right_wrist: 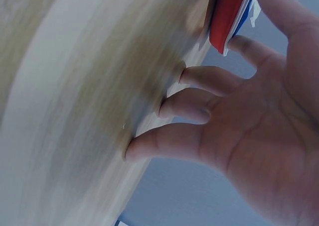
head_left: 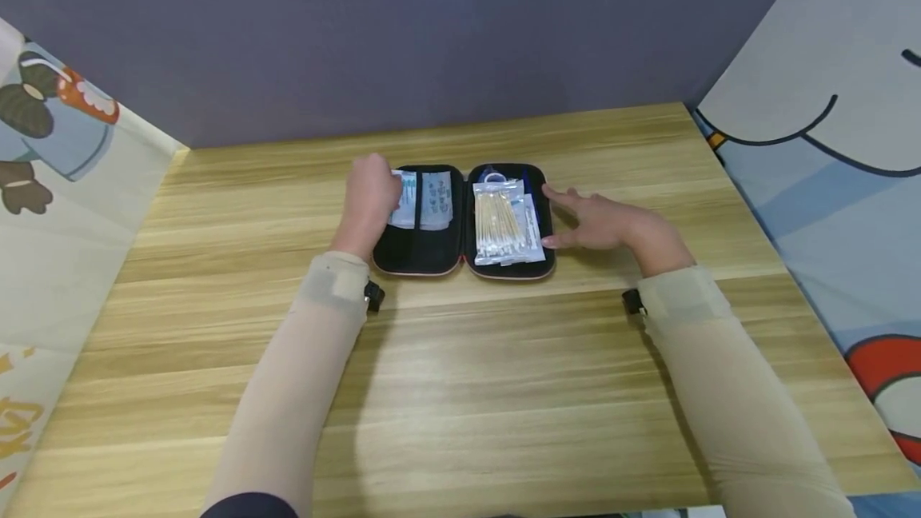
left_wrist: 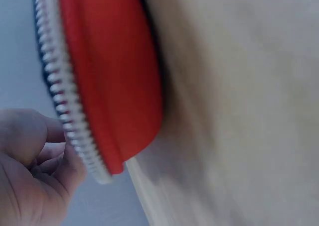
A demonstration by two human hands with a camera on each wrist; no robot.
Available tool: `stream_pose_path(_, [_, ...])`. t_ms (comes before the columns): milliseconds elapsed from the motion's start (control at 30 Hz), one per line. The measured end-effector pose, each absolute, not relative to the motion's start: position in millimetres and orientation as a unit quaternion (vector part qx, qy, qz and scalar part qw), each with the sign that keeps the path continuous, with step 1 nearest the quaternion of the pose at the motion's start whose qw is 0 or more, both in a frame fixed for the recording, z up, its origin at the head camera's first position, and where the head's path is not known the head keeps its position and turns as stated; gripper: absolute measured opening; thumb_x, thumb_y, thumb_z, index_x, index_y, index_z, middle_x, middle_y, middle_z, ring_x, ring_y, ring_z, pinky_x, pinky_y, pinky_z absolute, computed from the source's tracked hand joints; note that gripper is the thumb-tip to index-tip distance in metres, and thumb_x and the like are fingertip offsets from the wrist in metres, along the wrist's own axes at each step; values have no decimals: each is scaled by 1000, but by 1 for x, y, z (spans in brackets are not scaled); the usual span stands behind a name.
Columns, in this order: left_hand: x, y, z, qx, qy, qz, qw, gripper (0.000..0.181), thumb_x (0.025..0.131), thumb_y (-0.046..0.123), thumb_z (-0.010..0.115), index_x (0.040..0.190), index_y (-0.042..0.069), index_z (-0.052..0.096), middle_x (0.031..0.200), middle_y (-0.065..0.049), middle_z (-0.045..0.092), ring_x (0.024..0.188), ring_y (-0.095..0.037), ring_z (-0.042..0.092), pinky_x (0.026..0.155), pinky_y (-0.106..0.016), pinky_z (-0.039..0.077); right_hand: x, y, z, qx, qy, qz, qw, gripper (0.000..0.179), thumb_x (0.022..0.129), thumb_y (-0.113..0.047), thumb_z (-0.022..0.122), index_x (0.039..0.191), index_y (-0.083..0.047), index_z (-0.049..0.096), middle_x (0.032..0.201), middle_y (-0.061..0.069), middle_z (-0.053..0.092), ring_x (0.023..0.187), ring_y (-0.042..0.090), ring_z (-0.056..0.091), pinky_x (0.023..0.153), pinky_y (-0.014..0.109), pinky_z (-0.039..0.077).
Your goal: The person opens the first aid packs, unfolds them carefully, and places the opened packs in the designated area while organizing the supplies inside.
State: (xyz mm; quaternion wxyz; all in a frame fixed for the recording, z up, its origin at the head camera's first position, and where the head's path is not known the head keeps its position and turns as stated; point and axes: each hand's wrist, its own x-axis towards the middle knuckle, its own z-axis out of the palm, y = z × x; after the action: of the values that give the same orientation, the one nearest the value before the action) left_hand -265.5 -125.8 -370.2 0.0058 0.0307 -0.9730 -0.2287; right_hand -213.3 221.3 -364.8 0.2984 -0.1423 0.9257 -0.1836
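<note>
An unfolded case with a black lining (head_left: 403,256) and a red outer shell (left_wrist: 117,71) lies on the wooden table. White-and-blue flat packets (head_left: 436,202) sit under a strap in its left half. My left hand (head_left: 368,197), fingers curled, pinches the outer packet (head_left: 406,200) at its left edge; the fingertips are partly hidden behind the zipper (left_wrist: 65,96). In the right half lies a clear bag of cotton swabs (head_left: 496,222) over a white packet (head_left: 532,229). My right hand (head_left: 593,218) is spread, thumb and index finger at the case's right edge, other fingertips on the table.
The pale wooden table (head_left: 475,390) stretches around the case. A dark grey panel (head_left: 432,38) stands behind it, and walls with cartoon prints flank both sides. A blue item (head_left: 491,173) peeks out above the swab bag.
</note>
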Motion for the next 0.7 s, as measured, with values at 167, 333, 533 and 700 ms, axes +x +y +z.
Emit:
stream_pose_path(167, [-270,-124,-369,23,-978,-205,-12,37,106,14,58,76,1,75,71,-13,76,60,-24,72,52,-29,52,-213,223,-365,-143,926,-185,297,103,99,-62,65,173,-26,3,174,34,-2,156,66,4,124,79,10])
stream_pose_path(333, [-271,-124,-368,-12,-988,-146,-55,31,103,15,63,77,2,73,77,-13,74,67,-25,67,59,-32,53,-214,222,-365,-145,925,-188,296,103,99,-61,66,173,-25,3,174,34,-2,156,66,4,125,78,10])
stream_pose_path(533, [-267,-119,-367,-44,-993,-94,-57,22,101,20,69,97,-1,75,111,-21,75,92,-34,71,77,-46,62,-213,223,-366,-147,925,-191,294,103,100,-60,66,173,-24,3,173,36,-2,155,68,3,124,79,9])
stream_pose_path(700, [-260,-110,-366,-42,-998,-43,-31,22,103,21,65,108,4,77,123,-17,72,97,-36,73,76,-52,63,-212,221,-368,-148,924,-196,293,103,100,-60,65,173,-24,2,173,36,-2,155,69,1,124,79,7])
